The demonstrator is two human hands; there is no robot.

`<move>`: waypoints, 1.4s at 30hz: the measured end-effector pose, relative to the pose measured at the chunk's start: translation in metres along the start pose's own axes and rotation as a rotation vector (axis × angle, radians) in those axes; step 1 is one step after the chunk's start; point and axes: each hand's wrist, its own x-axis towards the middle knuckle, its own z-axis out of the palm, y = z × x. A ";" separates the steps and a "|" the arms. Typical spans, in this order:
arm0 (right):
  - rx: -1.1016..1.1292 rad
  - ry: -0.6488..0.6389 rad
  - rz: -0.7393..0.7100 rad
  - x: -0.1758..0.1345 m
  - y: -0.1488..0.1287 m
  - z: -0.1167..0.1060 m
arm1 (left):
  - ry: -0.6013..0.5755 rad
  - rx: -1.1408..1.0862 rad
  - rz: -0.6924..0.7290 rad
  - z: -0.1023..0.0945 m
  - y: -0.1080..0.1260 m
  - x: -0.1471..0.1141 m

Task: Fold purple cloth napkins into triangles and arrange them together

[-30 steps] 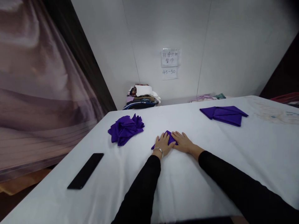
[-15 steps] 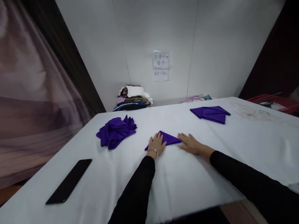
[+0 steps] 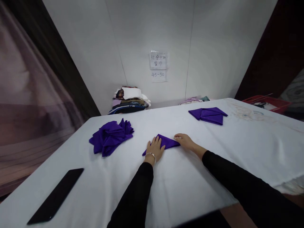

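Observation:
A small purple napkin [image 3: 167, 142] folded into a triangle lies in the middle of the white-covered table [image 3: 180, 177]. My left hand [image 3: 155, 148] rests flat on its left part, fingers spread, a bracelet on the wrist. My right hand [image 3: 184, 141] touches the triangle's right corner with curled fingers; whether it pinches the cloth is unclear. Both arms wear black sleeves.
A crumpled heap of purple napkins [image 3: 110, 136] sits to the left. Folded purple napkins [image 3: 209, 115] lie at the far right. A black phone [image 3: 55, 196] rests near the left front edge. Stacked clothes [image 3: 129, 99] stand by the wall, a red bin [image 3: 268, 103] at right.
My right hand slid off the napkin to the right, then came back to its right corner with fingers curled. The left hand stayed on the napkin. The view shifted rightward.

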 end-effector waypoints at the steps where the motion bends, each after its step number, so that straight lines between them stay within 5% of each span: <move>1: 0.014 0.030 -0.004 -0.003 0.003 0.003 | 0.000 0.006 0.002 0.000 0.000 0.000; 5: 0.063 0.147 -0.121 -0.020 0.013 0.009 | -0.008 0.033 -0.004 0.001 -0.001 0.002; 13: -0.194 0.063 -0.503 -0.024 0.010 -0.002 | -0.005 0.084 -0.018 -0.001 -0.002 0.005; 25: -0.189 0.195 -0.336 -0.034 0.007 -0.012 | 0.005 0.081 -0.010 0.005 -0.005 0.007; 34: -0.180 -0.204 -0.490 0.028 -0.075 0.033 | 0.038 0.099 0.060 0.004 -0.003 0.002; 42: -0.127 -0.309 -0.364 0.039 -0.065 0.055 | 0.063 0.062 0.058 0.009 -0.003 0.003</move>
